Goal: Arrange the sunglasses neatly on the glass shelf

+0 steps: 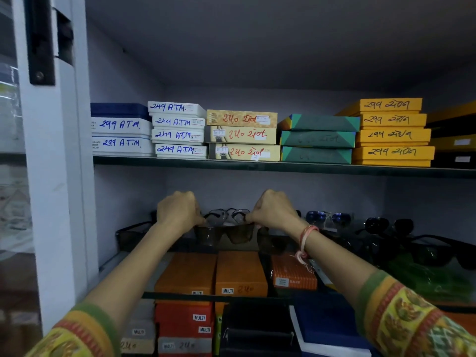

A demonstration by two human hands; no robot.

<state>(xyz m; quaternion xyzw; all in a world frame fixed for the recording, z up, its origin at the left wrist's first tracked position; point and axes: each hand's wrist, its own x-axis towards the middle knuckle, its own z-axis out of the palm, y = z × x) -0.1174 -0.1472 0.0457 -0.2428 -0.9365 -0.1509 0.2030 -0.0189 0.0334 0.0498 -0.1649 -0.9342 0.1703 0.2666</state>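
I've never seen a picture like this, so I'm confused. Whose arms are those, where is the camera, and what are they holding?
The camera sits on a person's head, looking forward and down, so you see their own two arms. There is only this one picture. The left hand and the right hand each pinch one end of a pair of brown sunglasses over a glass shelf. More sunglasses, like the blue-lensed pair, sit in a row on that shelf. Above it, labelled boxes are stacked. Under the glass you can see orange boxes.
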